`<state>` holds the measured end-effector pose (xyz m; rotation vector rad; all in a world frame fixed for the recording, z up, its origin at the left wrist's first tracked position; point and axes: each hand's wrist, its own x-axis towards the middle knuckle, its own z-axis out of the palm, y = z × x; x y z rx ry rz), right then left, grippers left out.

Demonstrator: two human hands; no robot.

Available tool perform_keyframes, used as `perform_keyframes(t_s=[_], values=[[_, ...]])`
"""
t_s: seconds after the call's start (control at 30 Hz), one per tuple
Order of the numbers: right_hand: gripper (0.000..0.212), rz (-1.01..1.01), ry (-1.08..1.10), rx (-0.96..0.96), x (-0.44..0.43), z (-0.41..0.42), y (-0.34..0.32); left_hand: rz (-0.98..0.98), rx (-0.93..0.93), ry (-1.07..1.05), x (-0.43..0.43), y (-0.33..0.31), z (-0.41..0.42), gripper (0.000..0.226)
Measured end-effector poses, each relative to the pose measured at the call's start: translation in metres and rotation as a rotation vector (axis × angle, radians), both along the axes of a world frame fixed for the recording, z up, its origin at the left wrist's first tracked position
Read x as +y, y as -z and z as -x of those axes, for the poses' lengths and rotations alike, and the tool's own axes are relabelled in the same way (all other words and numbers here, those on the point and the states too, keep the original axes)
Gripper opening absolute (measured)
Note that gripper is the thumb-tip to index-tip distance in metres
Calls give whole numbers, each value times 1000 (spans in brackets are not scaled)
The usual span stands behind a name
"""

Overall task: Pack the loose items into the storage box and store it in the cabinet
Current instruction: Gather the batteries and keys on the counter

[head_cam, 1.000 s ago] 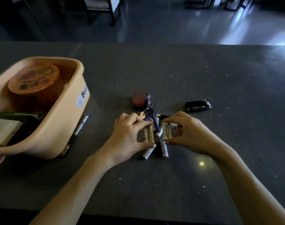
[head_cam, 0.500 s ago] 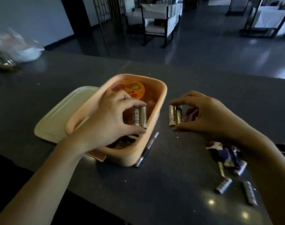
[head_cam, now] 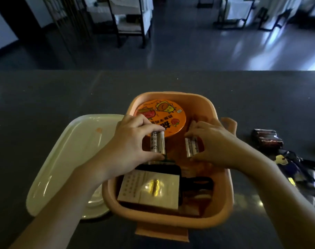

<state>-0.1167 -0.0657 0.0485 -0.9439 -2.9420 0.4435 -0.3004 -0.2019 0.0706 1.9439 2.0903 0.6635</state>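
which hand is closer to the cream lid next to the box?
Left. The left hand pinches batteries just right of the lid, above the box near its left wall; the right hand is farther right, over the box's right side.

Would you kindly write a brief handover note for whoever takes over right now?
Left hand pinches two batteries over the storage box; right hand pinches another pair beside them.
Inside already: round orange tin, white-topped box. The lid lies left of the box.
To do: drop both pairs in, pack the dark wrapped pack and keychain bundle on the right, fit lid, store in cabinet (not in view).
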Motion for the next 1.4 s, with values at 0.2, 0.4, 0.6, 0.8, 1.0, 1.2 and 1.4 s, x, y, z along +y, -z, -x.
perform_keyframes(t_s=[0.2,0.4,0.6,0.8,1.0,1.2,1.4], values=[[46,-64,35,-83,3,4,5,1,-14,116,20,9,2,62],[47,0,74,26,5,-6,-6,10,-16,172,37,14,-6,63],[52,-58,211,206,17,-37,-21,46,108,239,59,22,-22,58],[48,-6,239,253,14,-54,-16,49,104,214,64,27,-27,62],[53,26,261,254,20,-79,-12,13,105,190,57,8,-36,63],[44,93,315,266,52,-141,-4,-67,50,189,61,-14,-104,62],[47,163,314,144,97,-229,13,-83,32,166,97,10,-203,58]])
